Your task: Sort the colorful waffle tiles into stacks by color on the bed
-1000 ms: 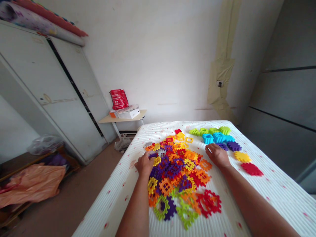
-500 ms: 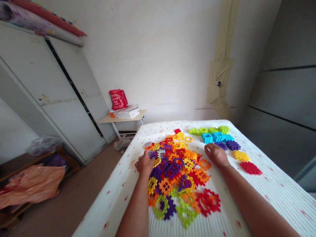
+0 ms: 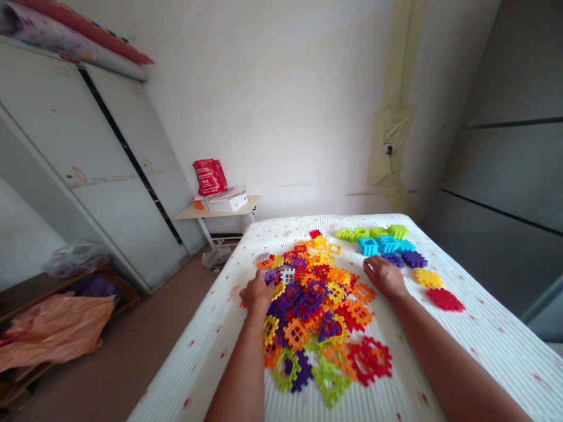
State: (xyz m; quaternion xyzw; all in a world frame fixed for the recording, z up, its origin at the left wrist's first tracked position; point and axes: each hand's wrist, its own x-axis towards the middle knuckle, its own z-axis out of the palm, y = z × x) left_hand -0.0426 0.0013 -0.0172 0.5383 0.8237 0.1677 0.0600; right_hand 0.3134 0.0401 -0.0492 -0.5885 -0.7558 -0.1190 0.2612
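Left hand (image 3: 258,295) — curled down on a heap of multicoloured plastic waffle blocks (image 3: 316,310) at centre frame, upon a white ribbed mattress (image 3: 484,357); its grip could not be told. Right hand (image 3: 385,277) — open, palm down, empty, just beside the heap.

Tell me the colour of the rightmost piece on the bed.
The rightmost plastic piece is red, clearest in the head view.

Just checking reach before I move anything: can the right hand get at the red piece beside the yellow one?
Probably yes. The right hand is a short way left of the red piece, with only bare mattress between them. The yellow piece sits just above that path and shouldn't block it.
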